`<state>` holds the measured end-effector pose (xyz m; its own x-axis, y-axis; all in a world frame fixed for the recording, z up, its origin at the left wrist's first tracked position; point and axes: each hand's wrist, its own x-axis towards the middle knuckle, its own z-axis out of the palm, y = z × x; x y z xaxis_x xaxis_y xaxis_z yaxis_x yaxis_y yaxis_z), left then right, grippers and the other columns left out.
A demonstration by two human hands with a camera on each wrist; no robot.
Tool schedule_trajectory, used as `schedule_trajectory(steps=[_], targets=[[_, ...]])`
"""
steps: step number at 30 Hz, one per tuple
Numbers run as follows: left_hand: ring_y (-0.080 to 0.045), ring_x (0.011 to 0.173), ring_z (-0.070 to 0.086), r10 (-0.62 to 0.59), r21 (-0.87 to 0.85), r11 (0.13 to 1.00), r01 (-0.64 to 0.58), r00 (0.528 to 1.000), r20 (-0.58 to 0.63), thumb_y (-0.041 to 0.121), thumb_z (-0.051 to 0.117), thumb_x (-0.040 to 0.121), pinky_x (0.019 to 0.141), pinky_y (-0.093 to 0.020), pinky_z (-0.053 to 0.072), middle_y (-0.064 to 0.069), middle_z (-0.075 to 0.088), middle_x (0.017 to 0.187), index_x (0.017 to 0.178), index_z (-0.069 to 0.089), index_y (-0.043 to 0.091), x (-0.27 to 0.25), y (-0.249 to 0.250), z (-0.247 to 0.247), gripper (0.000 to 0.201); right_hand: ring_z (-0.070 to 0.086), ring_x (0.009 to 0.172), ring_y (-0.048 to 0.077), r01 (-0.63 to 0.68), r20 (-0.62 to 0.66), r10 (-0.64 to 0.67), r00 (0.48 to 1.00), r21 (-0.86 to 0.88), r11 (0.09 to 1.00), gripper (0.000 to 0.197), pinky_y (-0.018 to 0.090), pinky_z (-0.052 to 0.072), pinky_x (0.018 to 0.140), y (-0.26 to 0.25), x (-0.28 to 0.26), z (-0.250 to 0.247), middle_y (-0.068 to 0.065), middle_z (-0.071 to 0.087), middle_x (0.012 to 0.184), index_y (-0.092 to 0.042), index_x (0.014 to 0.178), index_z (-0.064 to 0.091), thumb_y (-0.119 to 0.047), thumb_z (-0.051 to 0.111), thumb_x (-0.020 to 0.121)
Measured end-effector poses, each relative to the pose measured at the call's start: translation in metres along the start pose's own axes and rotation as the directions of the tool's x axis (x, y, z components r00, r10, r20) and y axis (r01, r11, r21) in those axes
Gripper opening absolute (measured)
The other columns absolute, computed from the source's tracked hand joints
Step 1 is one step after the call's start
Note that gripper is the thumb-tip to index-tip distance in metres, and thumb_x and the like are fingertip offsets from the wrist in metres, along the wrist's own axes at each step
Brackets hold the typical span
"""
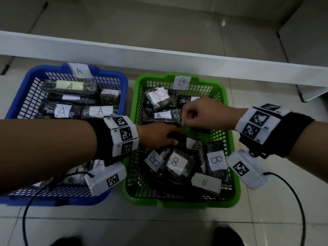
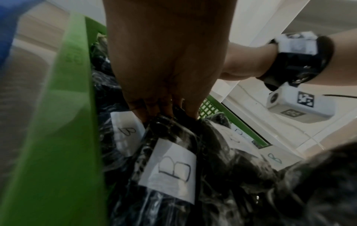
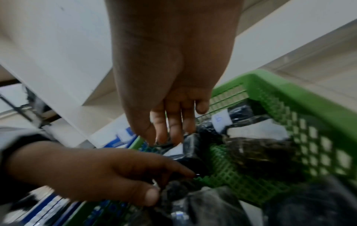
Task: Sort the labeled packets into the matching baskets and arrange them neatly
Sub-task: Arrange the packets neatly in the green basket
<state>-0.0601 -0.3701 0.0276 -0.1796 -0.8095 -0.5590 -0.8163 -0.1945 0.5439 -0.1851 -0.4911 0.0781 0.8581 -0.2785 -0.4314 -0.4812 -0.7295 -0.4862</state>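
Packets (image 1: 174, 162) labelled B fill green basket (image 1: 232, 189); A's, apparently, blue basket (image 1: 23, 96).

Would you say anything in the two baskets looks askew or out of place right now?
Yes: in the green basket, the near B packets lie tilted and overlapping in a loose heap, while those at the far end lie flatter. Both hands are working there. No label sits in the wrong basket that I can see.

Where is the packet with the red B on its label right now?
In the head view, the red-B packet lies in the far left corner of the green basket, just below the basket's B tag and beyond the right hand.
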Motion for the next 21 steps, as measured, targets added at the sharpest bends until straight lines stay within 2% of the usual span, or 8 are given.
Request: schedule_trajectory(steps=[2,4,6,9,13,17,19,21], targets=[[-0.022,0.118,0.052,0.015,-0.018,1.0,-0.015,1.0,-0.007,0.029,0.049,0.097,0.087,-0.02,0.035,-0.008,0.052,0.136,0.137,0.043,0.015,0.002,-0.001,-0.001,0.042,0.053,0.07,-0.009,0.069,0.235,-0.057,0.97,-0.044,0.997,0.016,0.005,0.034,0.058,-0.015,-0.002,0.005,-0.021,0.059,0.08,-0.023,0.095,0.07,-0.033,0.069,0.082],[-0.024,0.115,0.054,0.017,-0.017,1.0,-0.017,1.0,-0.001,0.025,0.052,0.096,0.089,-0.023,0.038,-0.01,0.056,0.131,0.132,0.049,0.012,0.003,-0.003,-0.001,0.039,0.054,0.08,0.001,0.123,0.34,-0.07,0.938,-0.137,0.983,0.035,0.015,0.039,0.066,-0.02,-0.004,0.021,-0.014,0.058,0.091,-0.025,0.105,0.064,-0.043,0.072,0.077],[-0.025,0.115,0.054,0.006,-0.02,1.0,-0.006,1.0,0.002,0.023,0.055,0.094,0.088,-0.023,0.038,-0.01,0.057,0.13,0.132,0.049,0.011,0.005,-0.004,0.0,0.039,0.053,0.086,0.013,0.109,0.353,-0.036,0.935,-0.19,0.976,0.049,0.028,0.045,0.072,-0.021,-0.005,0.033,-0.006,0.056,0.098,-0.023,0.11,0.055,-0.048,0.074,0.073],[-0.023,0.119,0.052,0.002,-0.029,1.0,-0.003,1.0,-0.012,0.022,0.056,0.094,0.087,-0.019,0.035,-0.009,0.054,0.133,0.137,0.044,0.012,0.006,-0.007,0.002,0.046,0.056,0.088,0.018,0.079,0.345,0.037,0.938,-0.316,0.945,0.062,0.037,0.051,0.078,-0.022,-0.011,0.045,0.0,0.058,0.104,-0.02,0.112,0.049,-0.059,0.071,0.07],[-0.021,0.123,0.049,0.011,-0.006,1.0,-0.01,1.0,0.018,0.021,0.051,0.096,0.1,-0.029,0.038,-0.006,0.049,0.14,0.142,0.04,0.016,0.007,-0.008,-0.001,0.047,0.057,0.091,0.023,0.1,0.292,0.043,0.956,-0.457,0.884,0.066,0.04,0.039,0.086,-0.029,-0.015,0.055,0.001,0.06,0.102,-0.015,0.116,0.049,-0.062,0.066,0.073],[-0.025,0.115,0.055,-0.007,-0.023,1.0,0.007,1.0,-0.009,0.015,0.054,0.093,0.095,-0.032,0.042,-0.012,0.058,0.128,0.129,0.053,0.008,0.008,-0.007,-0.001,0.036,0.054,0.072,0.011,-0.06,0.276,0.091,0.957,-0.118,0.991,0.051,0.026,0.041,0.061,-0.033,-0.015,0.038,-0.002,0.06,0.095,-0.017,0.108,0.051,-0.038,0.079,0.071],[-0.027,0.111,0.057,-0.01,-0.053,0.999,0.008,0.999,-0.036,0.015,0.057,0.091,0.094,-0.033,0.044,-0.013,0.061,0.123,0.125,0.054,0.009,0.01,-0.008,0.001,0.035,0.049,0.065,0.006,-0.129,0.164,0.124,0.979,0.021,0.991,0.045,0.02,0.038,0.052,-0.025,-0.009,0.014,-0.004,0.057,0.089,-0.017,0.104,0.053,-0.027,0.081,0.071],[-0.022,0.106,0.057,-0.021,-0.115,0.993,0.017,0.999,-0.039,0.019,0.063,0.089,0.089,-0.027,0.045,-0.006,0.062,0.116,0.128,0.052,0.014,0.009,-0.009,0.001,0.041,0.052,0.067,0.008,-0.179,0.037,0.176,0.984,0.135,0.974,0.041,0.021,0.041,0.052,-0.012,-0.001,-0.013,-0.003,0.058,0.092,-0.017,0.106,0.055,-0.019,0.08,0.072]])
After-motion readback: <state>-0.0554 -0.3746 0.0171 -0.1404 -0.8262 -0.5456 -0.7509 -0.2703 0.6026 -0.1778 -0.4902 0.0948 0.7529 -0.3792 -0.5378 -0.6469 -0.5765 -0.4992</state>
